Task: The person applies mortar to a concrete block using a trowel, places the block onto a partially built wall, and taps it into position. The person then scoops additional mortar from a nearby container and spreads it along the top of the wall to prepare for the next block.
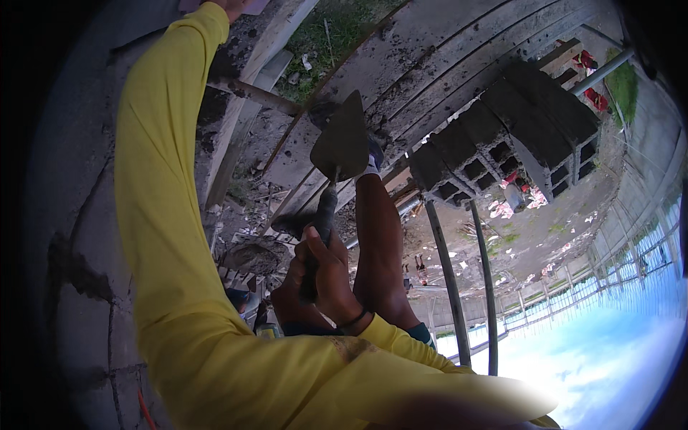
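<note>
My right hand (326, 276) is closed around the dark handle of a trowel (345, 140). Its broad, pointed metal blade tilts up and away from me, over the planks. A dark band circles that wrist. My left arm (161, 150), in a long yellow sleeve, reaches up to the far left. Only a sliver of my left hand (231, 6) shows at the upper edge, beside something pale purple; its fingers are out of sight. A bare leg (380, 244) stands just right of the trowel handle, its foot partly behind the blade.
Mortar-spattered wooden planks (459, 50) form a platform. Grey hollow concrete blocks (530, 118) sit stacked at its right. Wooden poles (448, 279) stand below the blocks. A block wall (79, 322) runs along the left. Far below lies littered ground (573, 229) with a fence beyond.
</note>
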Demonstrator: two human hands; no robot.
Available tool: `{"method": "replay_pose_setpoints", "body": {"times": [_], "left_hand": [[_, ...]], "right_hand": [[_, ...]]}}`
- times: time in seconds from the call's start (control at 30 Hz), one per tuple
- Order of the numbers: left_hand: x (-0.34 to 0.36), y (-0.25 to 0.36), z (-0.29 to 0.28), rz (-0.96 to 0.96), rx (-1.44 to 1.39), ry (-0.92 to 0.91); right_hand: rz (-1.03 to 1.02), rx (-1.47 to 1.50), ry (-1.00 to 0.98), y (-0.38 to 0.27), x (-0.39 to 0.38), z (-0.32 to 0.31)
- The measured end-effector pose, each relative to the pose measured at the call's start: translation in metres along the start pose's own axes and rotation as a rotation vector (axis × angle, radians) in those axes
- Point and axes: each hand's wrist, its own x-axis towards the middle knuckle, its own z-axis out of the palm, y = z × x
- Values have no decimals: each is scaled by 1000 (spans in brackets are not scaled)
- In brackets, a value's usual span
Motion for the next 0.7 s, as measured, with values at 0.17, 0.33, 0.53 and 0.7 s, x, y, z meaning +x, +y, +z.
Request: {"method": "replay_pose_setpoints", "body": {"times": [0.17,0.33,0.53,0.7], "left_hand": [[-80,-31,50,216,117,-414],[-224,-75,135,191,-562,-199],[-395,-115,185,459,-705,173],[-492,-179,148,521,-782,468]], "right_hand": [[-24,-30,-31,0,3,6],[-77,-185,16,-2,14,9],[-109,-372,-71,-5,44,21],[-238,-680,-91,10,71,47]]}}
